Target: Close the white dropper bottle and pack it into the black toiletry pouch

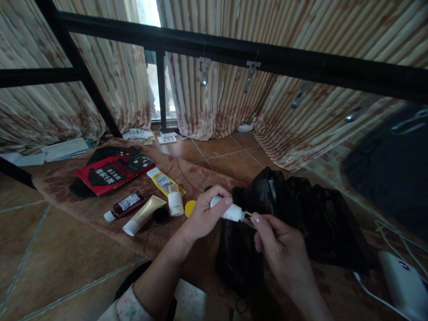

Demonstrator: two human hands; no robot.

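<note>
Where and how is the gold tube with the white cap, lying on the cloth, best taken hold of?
Probably by the white cap, from above on the near side, pinched across its width. The gold tube lies slanted, capped end toward the near edge of the cloth, while its body sits between the dark bottle and the black round piece.

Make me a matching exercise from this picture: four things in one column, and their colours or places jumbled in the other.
1. White tube
2. Book
3. Curtains
4. Brown bottle

A. Behind the black rail
B. Beside the gold tube
C. In the left hand
D. Red and black

Pairs: 1-C, 2-D, 3-A, 4-B.
</note>
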